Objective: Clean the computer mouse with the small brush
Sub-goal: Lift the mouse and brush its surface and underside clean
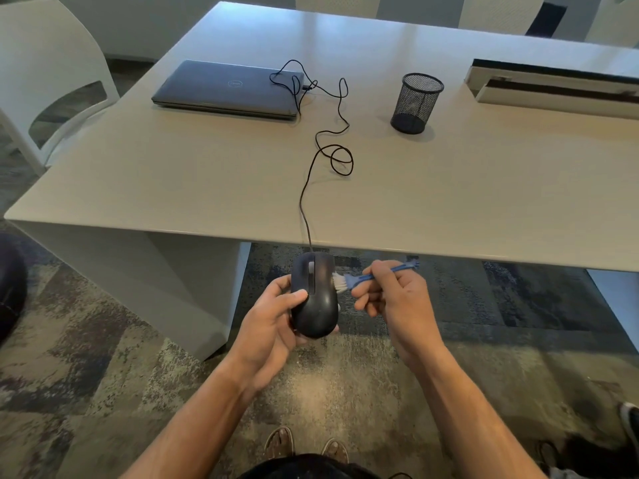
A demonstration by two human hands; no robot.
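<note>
There were one black corded computer mouse [316,299], one small blue-handled white-bristled brush [366,276], one closed grey laptop [228,89], one black mesh pen cup [416,103] and two hands.

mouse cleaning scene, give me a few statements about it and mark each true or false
1. The left hand holds the mouse off the table. True.
2. The brush is in the right hand. True.
3. The bristles touch the mouse's left side. False: its right side.
4. The laptop is open. False: its lid is shut.
5. The mesh cup holds pens. False: nothing shows in it.
6. The cable runs toward the laptop. True.
</note>
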